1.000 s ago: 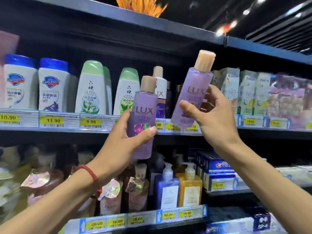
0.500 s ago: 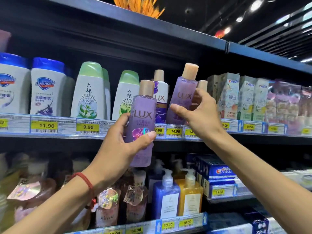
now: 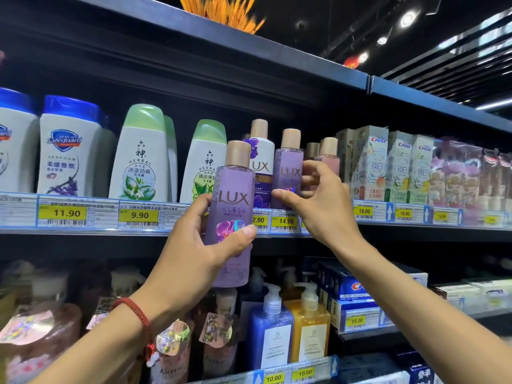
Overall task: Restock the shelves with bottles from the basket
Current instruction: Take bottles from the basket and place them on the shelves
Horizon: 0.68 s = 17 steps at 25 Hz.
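1. The left grip [image 3: 194, 253] is a bare hand. It is wrapped round a purple LUX bottle [image 3: 232, 212], with the thumb across the front and the fingers behind.
2. This bottle is held upright in the air, in front of the edge of the upper shelf [image 3: 83, 231]. It is not on the shelf, and its bottom hangs lower than the shelf edge.
3. The right grip [image 3: 324, 209] pinches a second purple bottle [image 3: 288, 173]. The thumb is low on the front and the fingers curl round its right side.
4. The second purple bottle stands upright on the upper shelf, just beside a white LUX bottle [image 3: 263, 162]. A pink bottle [image 3: 329, 156] stands on its other side, partly behind the fingers.
5. Further left on the same shelf stand green-top bottles [image 3: 141, 156] and blue-top bottles [image 3: 69, 145]. To the right stand Crest boxes [image 3: 371, 164].
6. Yellow price tags [image 3: 140, 216] run along the shelf edge.
7. On the shelf below, a blue pump bottle [image 3: 270, 328] and a yellow pump bottle [image 3: 310, 331] stand side by side.
8. A red string band [image 3: 135, 311] is round the left wrist.
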Available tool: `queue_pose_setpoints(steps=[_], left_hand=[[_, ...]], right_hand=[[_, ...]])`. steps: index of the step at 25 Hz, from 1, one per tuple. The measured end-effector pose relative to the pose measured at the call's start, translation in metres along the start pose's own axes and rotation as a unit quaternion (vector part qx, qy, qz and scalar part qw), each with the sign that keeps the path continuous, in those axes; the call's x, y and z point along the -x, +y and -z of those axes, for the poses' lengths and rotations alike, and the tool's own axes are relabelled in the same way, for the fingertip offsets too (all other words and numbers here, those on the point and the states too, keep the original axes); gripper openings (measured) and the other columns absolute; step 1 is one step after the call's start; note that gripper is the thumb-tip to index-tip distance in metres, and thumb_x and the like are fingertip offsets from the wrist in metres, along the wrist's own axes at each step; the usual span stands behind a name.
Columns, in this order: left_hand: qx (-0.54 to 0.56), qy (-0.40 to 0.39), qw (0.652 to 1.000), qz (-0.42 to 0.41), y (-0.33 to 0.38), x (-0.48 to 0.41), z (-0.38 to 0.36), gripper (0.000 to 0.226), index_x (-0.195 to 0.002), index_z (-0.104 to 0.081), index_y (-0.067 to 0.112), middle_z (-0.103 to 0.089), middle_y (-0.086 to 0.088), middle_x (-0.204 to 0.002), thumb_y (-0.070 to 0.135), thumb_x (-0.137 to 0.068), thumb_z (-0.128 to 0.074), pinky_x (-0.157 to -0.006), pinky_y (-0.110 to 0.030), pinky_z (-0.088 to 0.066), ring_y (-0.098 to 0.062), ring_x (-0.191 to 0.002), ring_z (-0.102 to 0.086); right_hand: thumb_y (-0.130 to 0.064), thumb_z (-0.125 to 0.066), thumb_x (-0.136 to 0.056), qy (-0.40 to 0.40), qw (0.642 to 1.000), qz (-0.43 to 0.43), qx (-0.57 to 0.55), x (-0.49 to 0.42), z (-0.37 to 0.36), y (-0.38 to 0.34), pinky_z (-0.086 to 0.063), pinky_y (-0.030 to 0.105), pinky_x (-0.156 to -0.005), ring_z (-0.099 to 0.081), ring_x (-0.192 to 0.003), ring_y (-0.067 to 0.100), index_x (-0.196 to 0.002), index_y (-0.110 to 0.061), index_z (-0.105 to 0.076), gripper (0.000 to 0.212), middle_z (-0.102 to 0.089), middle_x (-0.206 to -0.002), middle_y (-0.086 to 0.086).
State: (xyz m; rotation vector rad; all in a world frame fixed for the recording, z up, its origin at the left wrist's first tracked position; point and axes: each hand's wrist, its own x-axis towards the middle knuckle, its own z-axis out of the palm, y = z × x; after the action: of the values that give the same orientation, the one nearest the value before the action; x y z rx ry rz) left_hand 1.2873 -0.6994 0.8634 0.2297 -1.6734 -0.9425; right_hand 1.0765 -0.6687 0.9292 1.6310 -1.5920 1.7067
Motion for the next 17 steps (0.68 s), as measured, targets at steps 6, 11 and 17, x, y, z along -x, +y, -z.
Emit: queue_pose_setpoints(steps=[6, 11, 17], left_hand=[[0.0, -0.003, 1.0, 0.004, -0.002, 0.0, 0.001, 0.047, -0.113, -0.064, 0.031, -0.077, 0.001, -0.101, 0.041, -0.071, -0.082, -0.073, -0.025, -0.057, -0.024, -0.092, -0.075], [-0.001, -0.004, 1.0, 0.008, 0.0, 0.0, 0.0, 0.048, -0.116, -0.064, 0.031, -0.077, 0.003, -0.101, 0.038, -0.072, -0.081, -0.075, -0.027, -0.058, -0.021, -0.092, -0.076], [-0.001, 0.003, 1.0, 0.004, -0.001, -0.001, -0.001, 0.051, -0.118, -0.063, 0.03, -0.077, 0.003, -0.102, 0.039, -0.071, -0.081, -0.074, -0.024, -0.058, -0.021, -0.093, -0.075]], right_hand=[[-0.035, -0.086, -0.083, -0.039, 0.999, 0.008, 0.028, 0.002, 0.005, -0.004, -0.061, 0.032, -0.089, -0.07, -0.098, 0.008, -0.138, -0.026, -0.056, 0.064, -0.07, -0.118, -0.01], [-0.031, -0.088, -0.082, -0.045, 0.997, 0.014, 0.061, 0.002, 0.011, -0.005, -0.05, 0.01, -0.071, -0.061, -0.086, -0.007, -0.142, -0.023, -0.056, 0.069, -0.065, -0.107, -0.013], [-0.038, -0.092, -0.076, -0.03, 0.995, 0.008, 0.094, -0.005, 0.008, -0.004, -0.061, 0.028, -0.08, -0.067, -0.083, 0.001, -0.136, -0.024, -0.063, 0.067, -0.063, -0.09, -0.021]])
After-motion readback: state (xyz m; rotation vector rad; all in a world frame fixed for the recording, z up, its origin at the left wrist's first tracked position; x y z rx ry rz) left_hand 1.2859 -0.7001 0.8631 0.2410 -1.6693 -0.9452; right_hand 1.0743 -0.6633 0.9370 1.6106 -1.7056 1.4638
